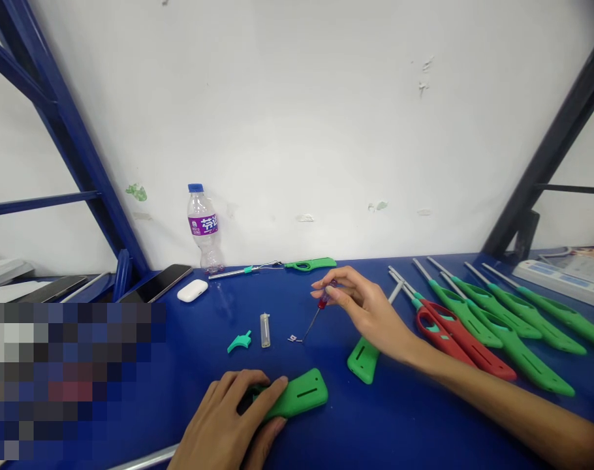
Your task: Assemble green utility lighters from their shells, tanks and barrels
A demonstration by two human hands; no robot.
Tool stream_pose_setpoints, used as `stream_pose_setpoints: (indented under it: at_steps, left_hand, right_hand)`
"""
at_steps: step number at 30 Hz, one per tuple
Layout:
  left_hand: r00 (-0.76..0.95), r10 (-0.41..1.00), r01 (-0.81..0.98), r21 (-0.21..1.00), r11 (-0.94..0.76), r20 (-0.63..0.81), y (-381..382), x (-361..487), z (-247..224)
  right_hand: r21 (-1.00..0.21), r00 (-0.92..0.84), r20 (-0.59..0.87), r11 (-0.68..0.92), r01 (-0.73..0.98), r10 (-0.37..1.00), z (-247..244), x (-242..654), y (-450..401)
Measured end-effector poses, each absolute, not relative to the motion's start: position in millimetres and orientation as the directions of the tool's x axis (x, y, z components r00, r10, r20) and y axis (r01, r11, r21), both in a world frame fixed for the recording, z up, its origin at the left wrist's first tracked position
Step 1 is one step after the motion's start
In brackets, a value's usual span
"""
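Note:
My left hand (238, 414) is closed around a green gas lighter (304, 393), its handle end poking out to the right and its metal tube at the lower left. Between the fingertips of my right hand (363, 307) is a small screwdriver (321, 302) with a red handle. The screwdriver's thin shaft slants down to the table, its tip at some tiny metal parts (293, 338). Left of these lie a clear fuel tank (264, 331) and a teal trigger (240, 341). Another green lighter (363, 361) lies partly hidden under my right hand.
On the right, several green lighters (517, 352) and two red lighters (461, 333) lie side by side on the blue table (375, 431). Along the wall are an opened lighter (311, 264), a plastic bottle (203, 228), a white earphone case (192, 290) and a phone (157, 284).

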State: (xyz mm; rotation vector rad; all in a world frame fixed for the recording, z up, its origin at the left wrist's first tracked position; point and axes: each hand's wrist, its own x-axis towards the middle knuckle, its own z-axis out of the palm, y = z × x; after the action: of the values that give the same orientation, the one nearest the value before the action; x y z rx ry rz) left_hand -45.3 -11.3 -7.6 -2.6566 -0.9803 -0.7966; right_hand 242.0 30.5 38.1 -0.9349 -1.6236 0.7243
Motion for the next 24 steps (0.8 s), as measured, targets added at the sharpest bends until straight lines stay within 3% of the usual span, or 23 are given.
stream_pose_setpoints:
  at_steps: [24]
  left_hand:
    - [0.636,0.586,0.662,0.036,-0.749,0.501,-15.0,-45.5,-4.4]
  right_hand:
    - [-0.812,-0.113,0.519,0.53,0.245,0.847,39.4,245.3,32.3]
